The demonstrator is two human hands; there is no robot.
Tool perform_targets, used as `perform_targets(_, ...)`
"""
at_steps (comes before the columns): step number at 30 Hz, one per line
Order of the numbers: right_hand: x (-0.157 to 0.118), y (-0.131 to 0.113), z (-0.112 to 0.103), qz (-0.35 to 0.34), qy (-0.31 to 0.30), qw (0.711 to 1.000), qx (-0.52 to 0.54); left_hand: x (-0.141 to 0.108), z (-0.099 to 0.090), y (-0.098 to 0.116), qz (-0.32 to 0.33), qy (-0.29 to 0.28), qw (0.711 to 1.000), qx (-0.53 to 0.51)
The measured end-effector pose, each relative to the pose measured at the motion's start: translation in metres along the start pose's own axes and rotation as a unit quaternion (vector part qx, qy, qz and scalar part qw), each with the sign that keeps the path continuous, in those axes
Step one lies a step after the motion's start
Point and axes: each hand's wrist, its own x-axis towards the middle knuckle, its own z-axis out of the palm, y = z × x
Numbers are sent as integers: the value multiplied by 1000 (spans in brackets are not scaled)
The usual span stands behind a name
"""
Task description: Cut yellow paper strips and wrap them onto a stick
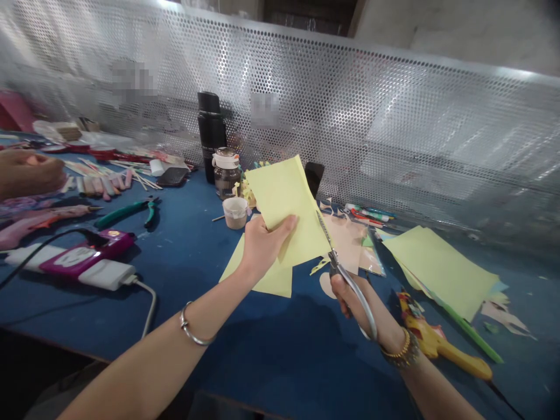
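Note:
My left hand [265, 245] is closed on a sheet of yellow paper [280, 192], thumb on the near face, raised above the table. In my right hand [356, 300] is a pair of scissors [350, 280] with metal handles. Their blades point up and away, lying along the right edge of the yellow paper; I cannot tell how far the blades are apart. Beneath the held paper another yellow sheet [273, 283] lies on the blue table. Pale peach paper [343, 236] and small cut scraps lie just behind the scissors.
To the right lie more yellow sheets [446, 262], a green pen [472, 335] and a yellow glue gun [437, 344]. A paper cup [235, 213], a jar [226, 175] and a black bottle [212, 131] stand behind. Left are pliers [126, 213], a power strip [83, 256] and another person's hand [30, 175].

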Motion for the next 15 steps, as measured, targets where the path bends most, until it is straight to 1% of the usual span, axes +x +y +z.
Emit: perform_targets(15, 1, 1, 1, 35, 7, 999, -14, 1, -1, -1, 14, -1, 1000, 13)
